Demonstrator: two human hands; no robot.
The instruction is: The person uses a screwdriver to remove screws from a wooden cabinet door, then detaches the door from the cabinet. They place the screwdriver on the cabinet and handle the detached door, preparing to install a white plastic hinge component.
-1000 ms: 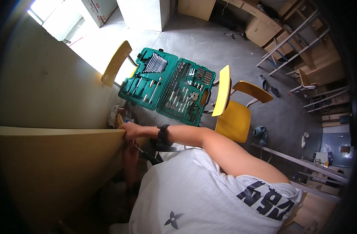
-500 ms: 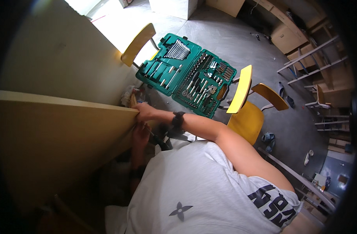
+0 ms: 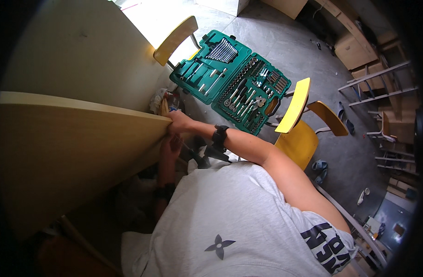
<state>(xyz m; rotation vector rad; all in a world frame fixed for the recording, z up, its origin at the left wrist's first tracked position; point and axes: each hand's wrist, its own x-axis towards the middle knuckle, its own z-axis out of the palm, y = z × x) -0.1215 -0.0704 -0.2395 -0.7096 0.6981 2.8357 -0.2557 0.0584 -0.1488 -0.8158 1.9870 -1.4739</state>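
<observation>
Your right hand (image 3: 180, 122) is clamped on the board (image 3: 91, 138) at its far right corner. Your left hand (image 3: 172, 144) is just below that corner, in shadow; can't tell if its fingers are closed. Dark-handled tool (image 3: 201, 160) just right of it. Open green tool case (image 3: 207, 97) beyond, beside yellow chairs (image 3: 176, 40).

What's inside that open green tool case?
The tool case holds a row of wrenches, small sockets and dark-handled ratchets. The slots beneath them are covered, and the smallest pieces are too small to identify.
</observation>
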